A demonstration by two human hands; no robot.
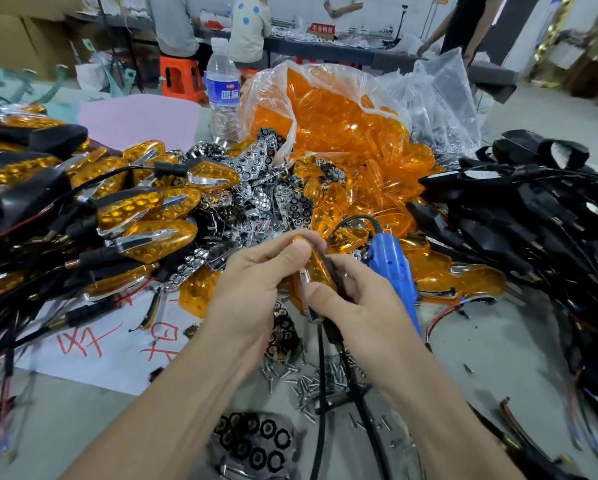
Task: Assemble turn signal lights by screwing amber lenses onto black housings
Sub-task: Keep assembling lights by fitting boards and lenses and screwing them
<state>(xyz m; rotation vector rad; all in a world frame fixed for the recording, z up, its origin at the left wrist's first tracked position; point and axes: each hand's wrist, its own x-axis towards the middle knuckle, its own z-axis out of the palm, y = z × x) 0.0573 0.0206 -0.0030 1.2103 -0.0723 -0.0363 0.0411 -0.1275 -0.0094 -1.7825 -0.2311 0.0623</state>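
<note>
While left hand (pixel 249 289), right hand (pixel 363 306) pinch turn signal (pixel 316 271), lenses (pixel 342 133) heap table (pixel 65 414); workers (pixel 173 26) behind

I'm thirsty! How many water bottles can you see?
1. The water bottle stands upright at the back, just left of the bag of amber lenses. More could be hidden behind the heaps.
</note>
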